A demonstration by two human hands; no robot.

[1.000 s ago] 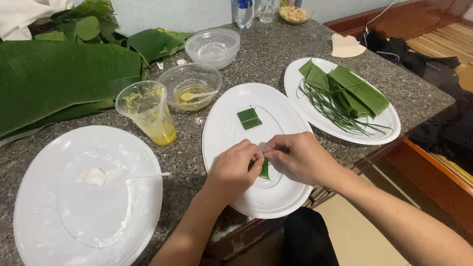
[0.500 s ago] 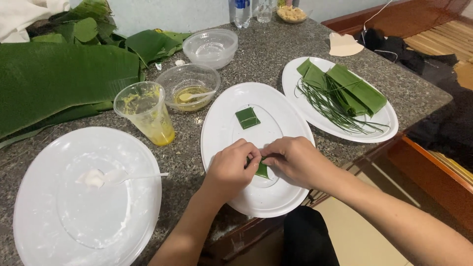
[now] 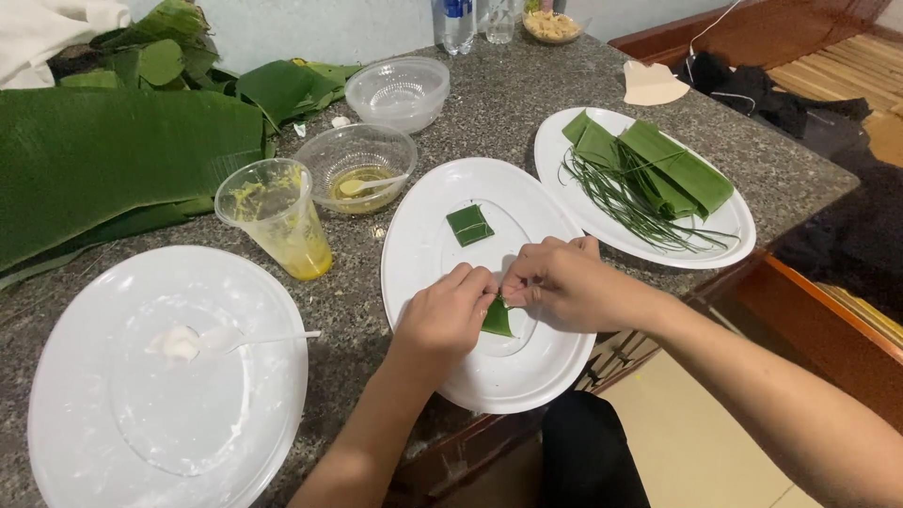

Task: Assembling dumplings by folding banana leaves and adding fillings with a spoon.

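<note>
Over the middle white plate [image 3: 433,282], my left hand [image 3: 444,315] and my right hand [image 3: 560,282] meet, both pinching a small green leaf parcel [image 3: 497,320] and a thin strand at its top. Most of the parcel is hidden by my fingers. A finished square leaf parcel [image 3: 469,225] lies farther back on the same plate.
A right plate [image 3: 734,245] holds folded leaf strips [image 3: 673,169] and thin green strands [image 3: 621,202]. A big left plate [image 3: 75,433] carries a white dab and plastic spoon [image 3: 254,341]. A plastic cup [image 3: 279,226], two clear bowls [image 3: 362,165] and banana leaves [image 3: 103,160] sit behind. The counter edge is near me.
My hands have stayed over the middle plate, fingers shifting slightly on the small parcel. Nothing else has moved.
</note>
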